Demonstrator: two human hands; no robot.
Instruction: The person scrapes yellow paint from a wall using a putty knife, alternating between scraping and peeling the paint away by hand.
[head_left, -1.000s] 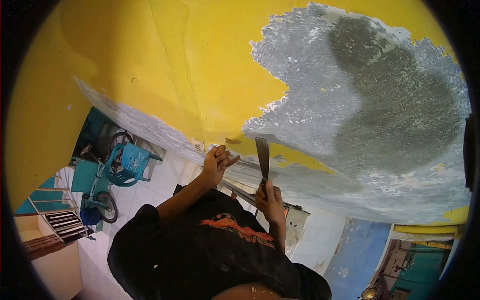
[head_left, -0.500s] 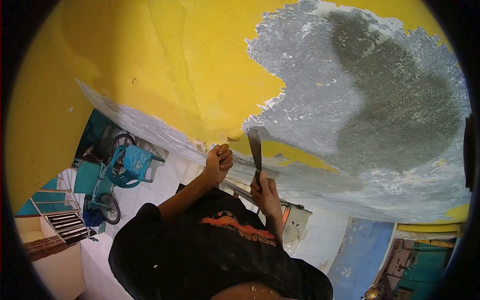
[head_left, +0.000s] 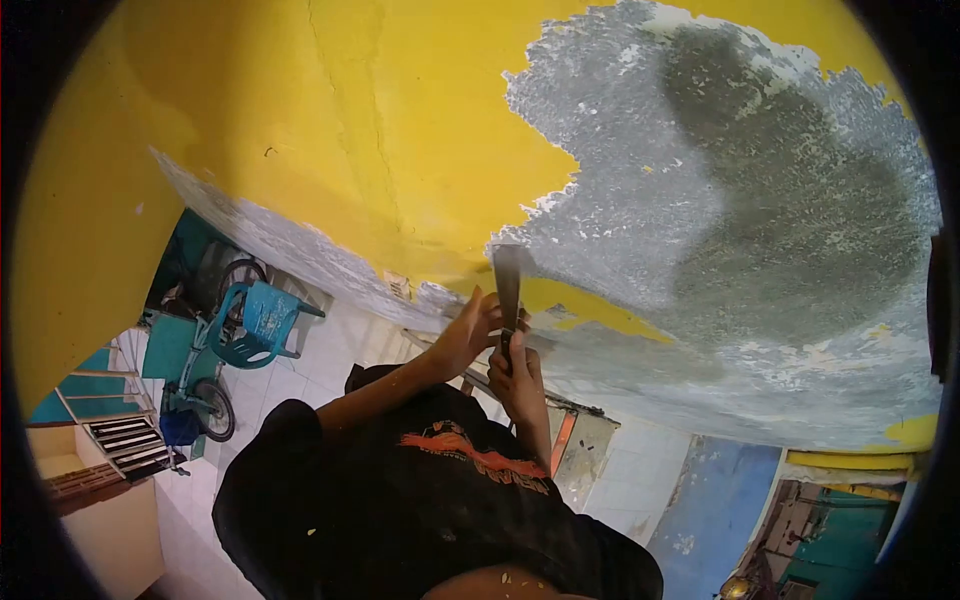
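My right hand (head_left: 519, 383) is closed around the dark handle of a scraper (head_left: 507, 280), with its wide metal blade pointing up. The blade's tip overlaps the ragged lower edge of the yellow paint (head_left: 450, 180), beside bare grey plaster (head_left: 620, 220). Close against the scraper is my left hand (head_left: 470, 332), its fingers loosely extended and partly hidden behind the lower blade. Fingertips show just right of the blade, and the thumb stands apart from it.
A darker patch (head_left: 800, 200) spreads over the plaster at right. Down on the left are a teal plastic chair (head_left: 268, 312) and a bicycle (head_left: 212, 405) on white floor tiles. A blue wall panel (head_left: 722, 510) stands at lower right, and paint flakes dot my black shirt (head_left: 400, 500).
My left hand has opened from a fist and moved right, up to the scraper. The scraper, still in my right hand, has shifted slightly up and left.
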